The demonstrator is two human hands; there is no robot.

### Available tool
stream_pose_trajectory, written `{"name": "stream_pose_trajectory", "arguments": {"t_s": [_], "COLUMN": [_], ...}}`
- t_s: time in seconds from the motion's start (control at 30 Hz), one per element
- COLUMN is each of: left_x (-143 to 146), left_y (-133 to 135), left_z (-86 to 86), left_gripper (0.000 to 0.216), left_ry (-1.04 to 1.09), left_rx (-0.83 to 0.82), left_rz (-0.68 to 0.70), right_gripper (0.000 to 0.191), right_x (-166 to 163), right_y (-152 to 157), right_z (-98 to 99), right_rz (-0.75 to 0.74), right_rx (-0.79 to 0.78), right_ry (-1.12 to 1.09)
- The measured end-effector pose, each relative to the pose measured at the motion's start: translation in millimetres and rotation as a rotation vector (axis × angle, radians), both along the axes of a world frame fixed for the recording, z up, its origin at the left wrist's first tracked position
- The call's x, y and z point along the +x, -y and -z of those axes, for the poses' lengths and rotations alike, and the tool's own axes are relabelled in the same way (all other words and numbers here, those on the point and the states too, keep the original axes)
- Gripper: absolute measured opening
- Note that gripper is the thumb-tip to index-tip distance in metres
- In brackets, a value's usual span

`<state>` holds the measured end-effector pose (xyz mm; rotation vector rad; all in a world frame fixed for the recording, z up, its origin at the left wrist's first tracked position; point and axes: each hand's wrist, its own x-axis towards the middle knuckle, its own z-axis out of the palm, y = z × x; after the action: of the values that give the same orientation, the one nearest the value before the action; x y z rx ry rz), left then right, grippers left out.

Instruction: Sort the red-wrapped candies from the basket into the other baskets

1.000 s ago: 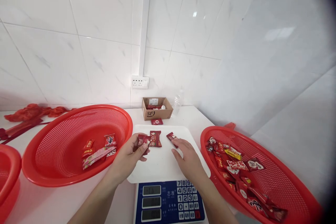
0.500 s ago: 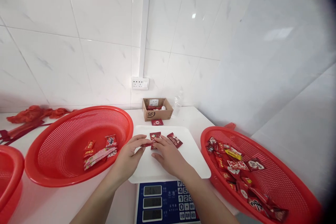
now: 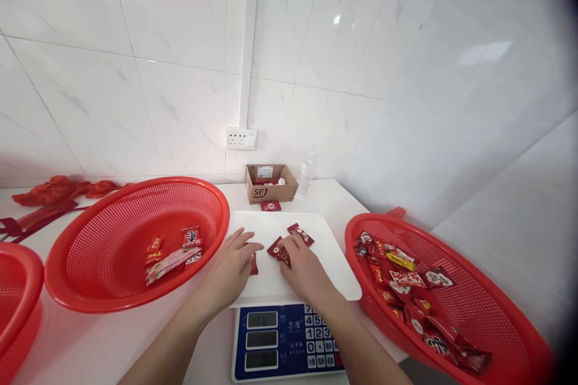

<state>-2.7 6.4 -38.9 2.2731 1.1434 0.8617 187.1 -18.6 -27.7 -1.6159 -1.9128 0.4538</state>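
Note:
My left hand (image 3: 232,264) is over the left side of the white scale pan (image 3: 325,274), fingers spread. A red candy packet (image 3: 254,264) lies on the pan under that hand, mostly hidden by the fingers. My right hand (image 3: 304,267) is closed with its fingertips on a dark red candy packet (image 3: 276,248), which sits tilted on the pan. Just beyond it lies another dark red packet (image 3: 301,233), its edge close to my right fingers. Below the pan is the blue scale panel (image 3: 291,361) with displays and keys.
Left of the pan stands a red basket (image 3: 90,240) with several packets, partly beside another red basket (image 3: 20,258). On the right, a red basket (image 3: 501,307) holds many wrapped sweets. Behind are a cardboard box (image 3: 275,194), a red packet (image 3: 271,206) and a clear plastic bottle (image 3: 307,171).
My hands have moved apart on the pan. The middle packet has shifted right and turned under my right fingers. My left fingers have spread, leaving a packet beneath them.

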Motion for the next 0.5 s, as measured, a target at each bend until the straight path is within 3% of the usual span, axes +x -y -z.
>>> {"name": "stream_pose_trajectory", "arguments": {"t_s": [0.1,0.23,0.3,0.5], "left_x": [4,9,9,10], "left_y": [3,12,16,21], "left_z": [-6.4,-22.9,-29.9,-33.9], "left_gripper": [0.030,0.032,0.033,0.030], "left_ry": [0.024,0.154,0.230,0.589], "left_rx": [-0.020,-0.169,-0.276,-0.572], "left_rz": [-0.017,0.023,0.076,0.139], "right_gripper": [0.023,0.021,0.022,0.023], "right_x": [1,-3,-8,-17], "right_y": [3,17,26,37], "right_z": [-4.5,-20.8,-27.9,-30.6], "right_rz": [0.052,-0.010,-0.063,-0.127], "right_rx": [-0.006,-0.175,-0.263,-0.258], "right_ry": [-0.153,-0.864,-1.093,-1.117]}}
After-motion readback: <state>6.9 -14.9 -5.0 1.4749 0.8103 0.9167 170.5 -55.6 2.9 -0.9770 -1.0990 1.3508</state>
